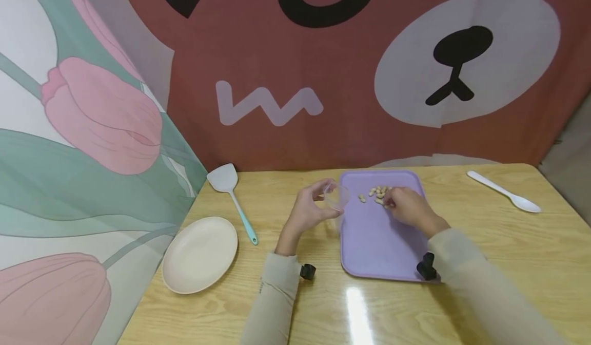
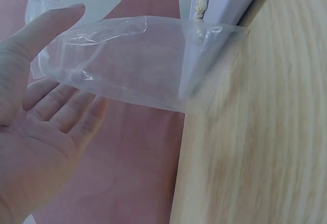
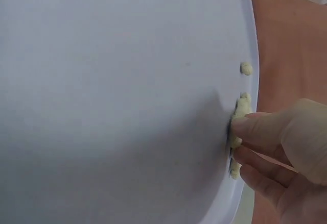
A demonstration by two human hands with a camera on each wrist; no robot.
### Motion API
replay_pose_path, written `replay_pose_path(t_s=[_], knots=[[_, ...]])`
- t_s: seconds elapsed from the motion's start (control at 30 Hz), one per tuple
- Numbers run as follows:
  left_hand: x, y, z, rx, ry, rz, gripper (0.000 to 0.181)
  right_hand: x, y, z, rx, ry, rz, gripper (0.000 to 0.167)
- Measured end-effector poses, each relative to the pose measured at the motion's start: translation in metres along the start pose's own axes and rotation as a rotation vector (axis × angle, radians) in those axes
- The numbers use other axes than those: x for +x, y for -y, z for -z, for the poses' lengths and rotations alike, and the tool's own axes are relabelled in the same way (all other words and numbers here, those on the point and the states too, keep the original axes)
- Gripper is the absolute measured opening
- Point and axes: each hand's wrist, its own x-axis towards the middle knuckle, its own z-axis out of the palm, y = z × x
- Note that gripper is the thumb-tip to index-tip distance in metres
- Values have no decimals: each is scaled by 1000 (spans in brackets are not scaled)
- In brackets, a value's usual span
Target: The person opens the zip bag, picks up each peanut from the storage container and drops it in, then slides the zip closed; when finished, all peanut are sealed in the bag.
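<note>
A clear plastic bag [image 2: 138, 63] hangs from my left hand [image 1: 307, 209], whose thumb and fingers are spread about its mouth. The bag's lower end reaches down beside the left edge of a purple tray [image 1: 378, 250]. Several peanuts in their shells [image 1: 379, 190] lie grouped in the far half of the tray, and a peanut [image 3: 246, 68] lies a little apart. Over the group, my right hand [image 1: 410, 209] pinches a peanut between thumb and fingertips. In the right wrist view the fingers partly hide the peanuts there.
Left of the tray, a turner [image 1: 223, 178] with a turquoise handle lies on the wooden table [image 1: 318, 309]. A beige plate [image 1: 200, 255] stands nearer, at the left edge. A white spoon [image 1: 503, 191] lies at the far right. Printed cloths hang behind and at left.
</note>
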Motion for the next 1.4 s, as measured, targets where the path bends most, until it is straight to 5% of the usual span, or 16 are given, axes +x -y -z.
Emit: replay_pose_path(t_s=[0.5, 0.87, 1.1, 1.4], knots=[[-2, 0, 0, 21, -10, 6, 66, -2, 3, 7, 14, -46, 16, 9], [-2, -2, 0, 44, 7, 18, 70, 24, 77, 67, 52, -112, 135, 13], [-1, -1, -2, 35, 12, -13, 67, 35, 106, 61, 261, -103, 234, 15], [-2, -3, 0, 84, 9, 16, 72, 38, 114, 54, 268, -70, 268, 18]])
